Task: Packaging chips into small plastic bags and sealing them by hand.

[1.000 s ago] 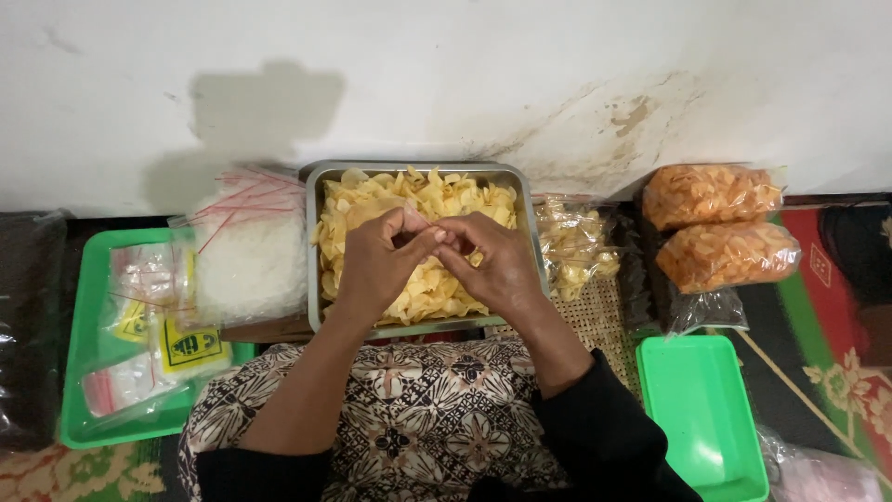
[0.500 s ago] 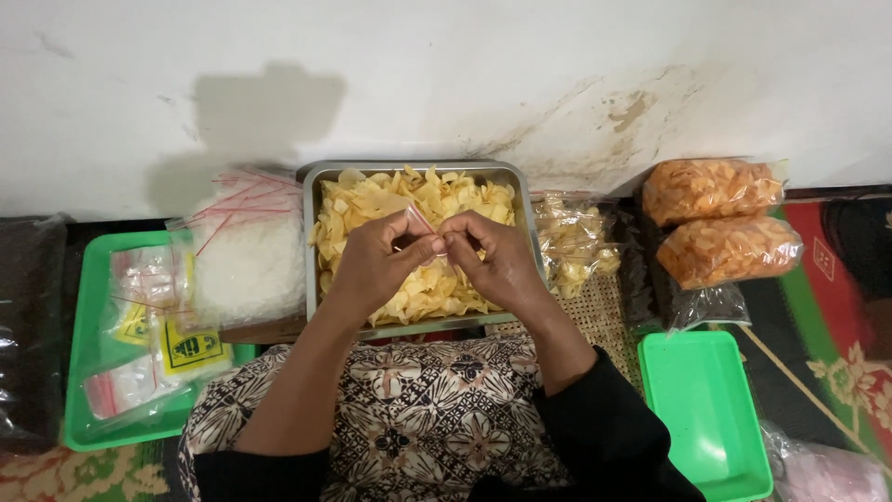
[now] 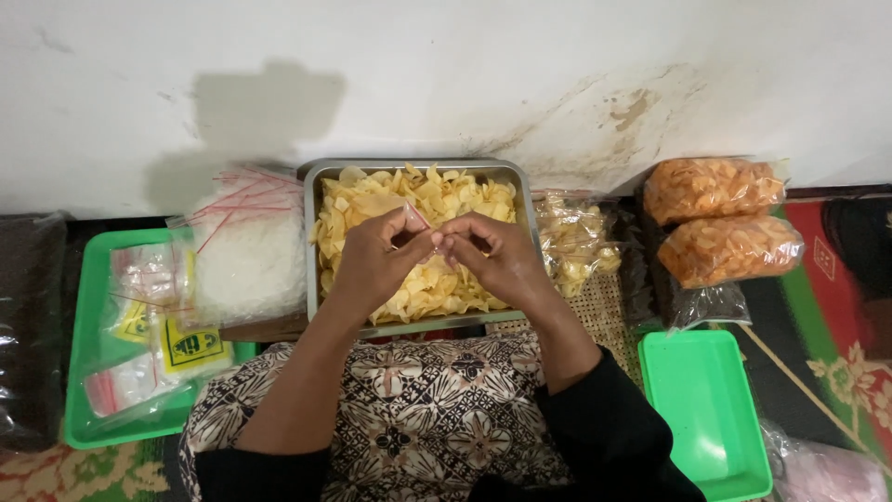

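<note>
A metal tray (image 3: 318, 242) full of pale yellow chips (image 3: 437, 200) sits against the wall in front of me. Both my hands hover over it, fingertips meeting. My left hand (image 3: 372, 265) and my right hand (image 3: 497, 256) pinch a small clear plastic bag (image 3: 418, 226) with a red strip between them. A stack of empty clear zip bags (image 3: 246, 251) lies just left of the tray.
A green tray (image 3: 84, 372) at left holds bags and yellow labels. A filled clear bag of chips (image 3: 571, 242) lies right of the metal tray. Two bags of orange chips (image 3: 720, 218) sit at right, an empty green tray (image 3: 701, 409) below them. A dark bag (image 3: 28, 325) lies far left.
My hands stay over the chips and have shifted slightly; the fingers have worked the small clear bag, which now shows between the fingertips.
</note>
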